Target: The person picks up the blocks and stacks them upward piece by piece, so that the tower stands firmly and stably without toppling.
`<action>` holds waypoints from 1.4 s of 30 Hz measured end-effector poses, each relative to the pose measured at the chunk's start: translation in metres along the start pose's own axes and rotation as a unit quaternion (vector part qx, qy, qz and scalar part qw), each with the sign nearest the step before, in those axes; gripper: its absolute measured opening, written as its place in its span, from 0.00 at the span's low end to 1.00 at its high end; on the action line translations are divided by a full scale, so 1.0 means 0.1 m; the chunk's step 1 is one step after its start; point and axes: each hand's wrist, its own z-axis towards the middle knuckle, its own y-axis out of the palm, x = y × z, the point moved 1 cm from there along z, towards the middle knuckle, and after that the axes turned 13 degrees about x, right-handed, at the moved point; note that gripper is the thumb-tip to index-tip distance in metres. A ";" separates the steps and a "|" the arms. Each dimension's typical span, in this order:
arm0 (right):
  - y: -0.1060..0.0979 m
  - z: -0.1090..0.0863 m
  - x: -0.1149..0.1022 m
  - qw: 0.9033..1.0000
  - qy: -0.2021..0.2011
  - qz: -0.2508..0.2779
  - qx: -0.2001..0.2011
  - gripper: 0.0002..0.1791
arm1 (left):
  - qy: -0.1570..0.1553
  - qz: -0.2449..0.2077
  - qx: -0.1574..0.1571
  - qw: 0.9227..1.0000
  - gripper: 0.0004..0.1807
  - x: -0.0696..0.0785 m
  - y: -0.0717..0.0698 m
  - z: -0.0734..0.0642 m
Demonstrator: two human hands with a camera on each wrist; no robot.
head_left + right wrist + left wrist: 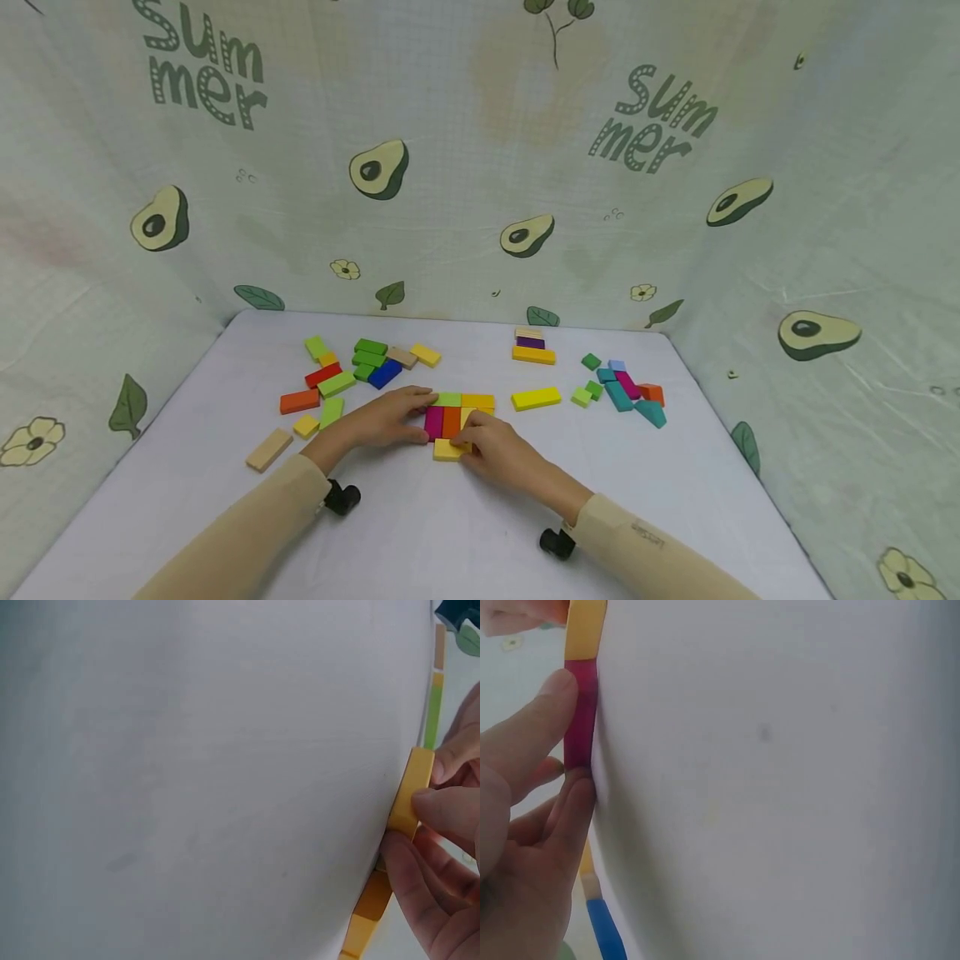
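In the head view, several coloured wooden blocks form a compact patch at mid-table. My left hand (392, 418) rests at the patch's left side, against a magenta block (434, 423). In the left wrist view, its thumb (555, 694) touches that block while the fingertips lie at its far end. My right hand (497, 450) grips a yellow block (446, 451) lying along the patch's near edge; the right wrist view shows this yellow block (410, 791) between thumb and fingers. An orange-red block (451, 422) stands beside the magenta one. Light green (450, 399) and orange-yellow (477, 400) blocks line the back.
Loose green, red, yellow and blue (386, 374) blocks lie behind and left of my left hand, with a plain wood block (269, 450) farther left. A long yellow block (536, 398) lies right of the patch. Teal (618, 396) and other blocks cluster at the right.
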 end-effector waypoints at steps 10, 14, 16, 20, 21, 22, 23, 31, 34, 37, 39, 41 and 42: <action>0.03 0.05 -0.04 1.000 -0.003 -0.010 0.008 0.11 | 0.002 -0.003 -0.009 1.000 0.40 -0.01 -0.01 0.02; 0.06 0.07 -0.06 1.000 0.003 -0.016 0.001 0.12 | -0.003 -0.010 -0.015 1.000 0.37 -0.01 -0.03 0.00; 0.06 0.08 -0.07 1.000 0.004 -0.018 -0.001 0.12 | -0.001 -0.013 -0.015 1.000 0.35 -0.01 -0.04 -0.01; 0.05 0.08 -0.10 1.000 0.005 -0.018 -0.001 0.13 | 0.010 -0.015 -0.012 1.000 0.34 -0.02 -0.03 -0.01; 0.05 0.09 -0.10 1.000 0.003 -0.018 0.000 0.12 | 0.013 -0.014 -0.011 1.000 0.35 -0.03 -0.02 -0.01; 0.05 0.09 -0.10 1.000 0.003 -0.017 0.000 0.12 | 0.014 -0.014 -0.011 1.000 0.35 -0.03 -0.02 -0.01; 0.05 0.09 -0.10 1.000 0.001 -0.016 0.001 0.12 | 0.014 -0.015 -0.010 1.000 0.36 -0.03 -0.02 -0.01; 0.08 0.11 -0.10 1.000 -0.002 -0.010 0.000 0.12 | 0.013 -0.012 -0.017 1.000 0.40 0.00 -0.02 -0.02; 0.08 0.12 -0.10 1.000 -0.003 -0.011 0.001 0.13 | 0.012 -0.010 -0.017 1.000 0.41 0.00 -0.02 -0.01; 0.08 0.12 -0.10 1.000 -0.003 -0.011 -0.001 0.13 | 0.009 -0.005 -0.015 1.000 0.42 0.00 -0.01 -0.01; 0.06 0.11 -0.10 1.000 -0.001 -0.005 -0.003 0.13 | 0.007 -0.002 -0.013 1.000 0.42 0.00 0.00 0.00; 0.02 0.09 -0.07 1.000 0.003 0.005 -0.002 0.13 | 0.006 0.002 -0.010 1.000 0.42 0.00 0.01 0.00; -0.02 0.08 -0.05 1.000 0.006 0.010 -0.001 0.13 | 0.005 0.002 -0.010 1.000 0.42 0.01 0.01 0.00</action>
